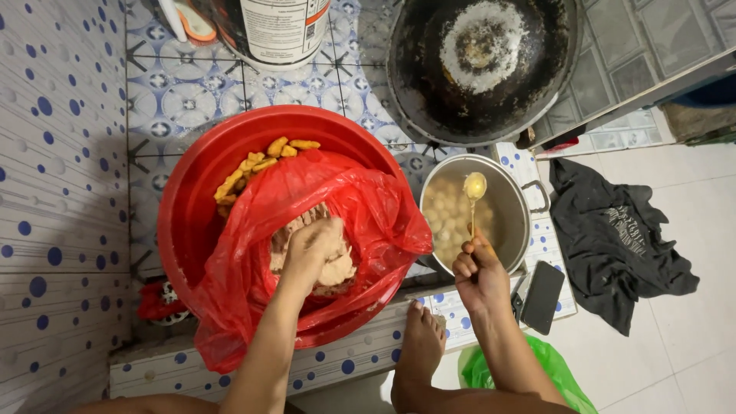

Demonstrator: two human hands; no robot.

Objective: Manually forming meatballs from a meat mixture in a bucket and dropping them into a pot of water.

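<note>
Head view, the only one. The left hand [313,244] is sunk into a pale, doughy mass [336,270] inside a red plastic bag [360,207], fingers curled and closed into the mass. The bag lies in a red basin [192,192], with fried yellow pieces [257,165] at the far rim.

The right hand [479,272] pinches the handle of a spoon [474,188] between thumb and fingers. The spoon's long axis runs straight away from the body, its loaded bowl held over a steel pot [515,201] of pale balls in liquid.

The pot stands just right of the basin, so the right hand is nearer the pot and the left nearer the mass. A blackened wok [479,69] sits beyond, and a dark phone [543,295] lies just right of the right wrist.
</note>
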